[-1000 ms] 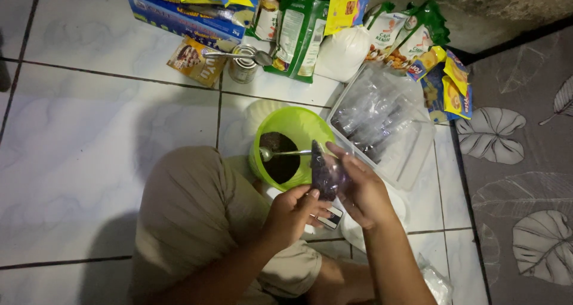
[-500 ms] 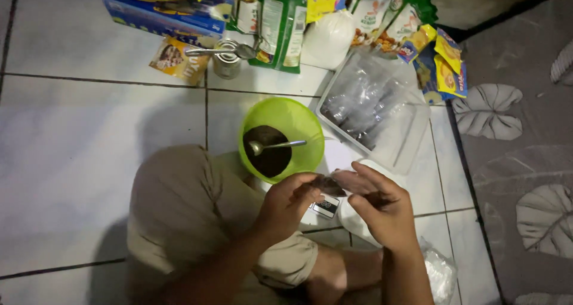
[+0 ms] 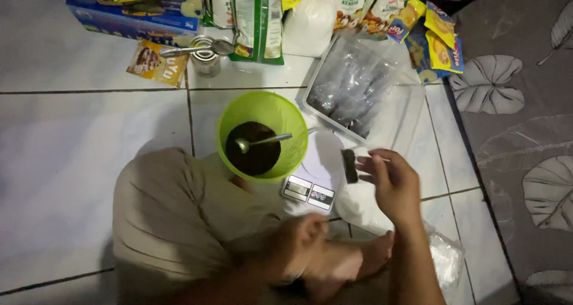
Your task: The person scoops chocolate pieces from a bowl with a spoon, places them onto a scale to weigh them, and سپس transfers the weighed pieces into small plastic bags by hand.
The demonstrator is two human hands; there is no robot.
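I'm looking straight down at a white tiled floor (image 3: pixel 71 138). My right hand (image 3: pixel 394 185) is up over the tiles, its grip clenched on a small dark packet (image 3: pixel 349 165), pinched between thumb and fingertips and held upright just to the right of the white kitchen scale (image 3: pixel 316 176). The packet is off the scale, not touching it. My left hand (image 3: pixel 304 245) sits low near my foot (image 3: pixel 364 257), blurred; I cannot tell whether its grip is closed or released, and I see nothing in it.

Beside the scale on its left stands the green bowl (image 3: pixel 262 135), dark powder in the bottom, a metal spoon (image 3: pixel 259 142) lying in it with the handle pointing right. My knee, in beige cloth, is right under the bowl's near edge.

Beyond the scale, a clear plastic tray (image 3: pixel 358 87) holds a heap of filled little clear bags with dark contents. Further back there's a small open tin (image 3: pixel 206 57) with a second spoon across its top, a flat brown sachet (image 3: pixel 156 65) to its left, tall green packages (image 3: pixel 256 18) behind, a white bag (image 3: pixel 307 24), and yellow snack packets (image 3: pixel 441 42) at the far right. A leaf-patterned grey mat (image 3: pixel 519 132) runs along the right side. A crumpled clear bag (image 3: pixel 444 257) lies near my right forearm.
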